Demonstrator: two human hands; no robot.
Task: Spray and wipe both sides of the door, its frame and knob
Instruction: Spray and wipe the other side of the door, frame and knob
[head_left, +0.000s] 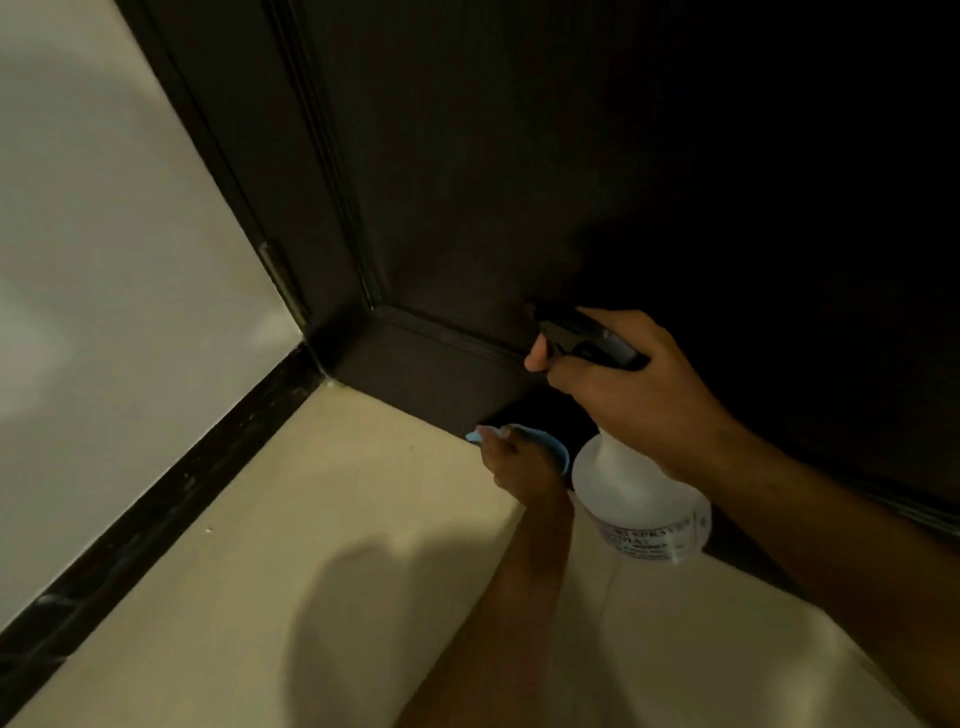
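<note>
A dark brown door fills the upper right, its recessed panel edged by a moulding. My right hand grips the neck of a white spray bottle, one finger on its black trigger head, whose nozzle points at the door's lower panel. Below it, my left hand holds a light blue cloth near the door's bottom edge. Whether the cloth touches the door I cannot tell. The door knob is out of view.
A hinge joins the door to the white wall on the left. A black skirting board runs along the wall's base. The cream tiled floor lies below, shadowed in the middle.
</note>
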